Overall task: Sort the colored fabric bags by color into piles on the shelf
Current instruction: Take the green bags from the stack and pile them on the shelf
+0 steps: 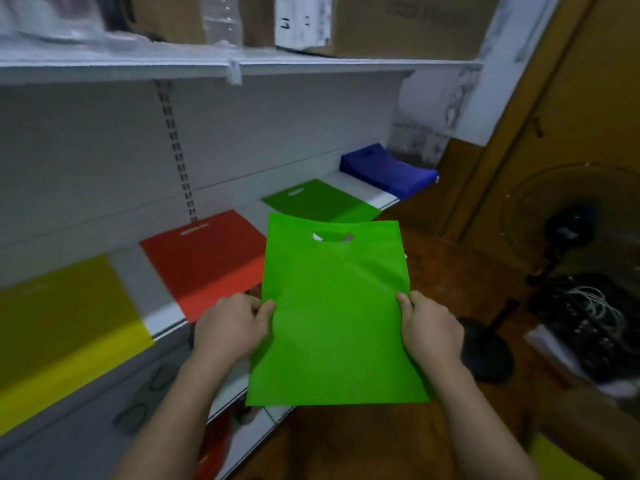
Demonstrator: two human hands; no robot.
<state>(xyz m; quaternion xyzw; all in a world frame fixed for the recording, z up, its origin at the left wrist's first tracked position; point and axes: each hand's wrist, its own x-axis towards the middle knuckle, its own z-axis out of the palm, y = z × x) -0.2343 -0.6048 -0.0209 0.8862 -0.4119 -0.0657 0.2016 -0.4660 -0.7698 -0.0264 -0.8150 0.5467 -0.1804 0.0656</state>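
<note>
The left hand (pixel 230 329) pinches the left edge of the bright green bag (pixel 334 313), thumb on the upper face and the other fingers curled underneath. The right hand (pixel 431 332) grips the right edge of the same bag at about the same height, thumb on top along the edge. The bag is held flat and spread between the two hands, with its cut-out handle slot pointing away from the person and its bottom edge nearest the person. It hangs in the air in front of the white shelf (pixel 166 318), clear of the shelf surface, and its far edge overlaps the near edge of the green pile (pixel 320 202) in the picture. Relative to the held bag, the green pile lies on the shelf directly beyond it. The red pile (pixel 204 258) lies on the shelf just left of the bag, and the yellow pile (pixel 65 327) lies further left on the same shelf. The blue pile (pixel 388 169) sits beyond the bag and to its right, at the shelf's far end, and looks thicker than the other piles. Each pile overhangs the shelf's front edge. Right of the bag, on the brown floor, stands a dark fan (pixel 568 230). Above the bag, an upper shelf carries cardboard boxes (pixel 398 22).
</note>
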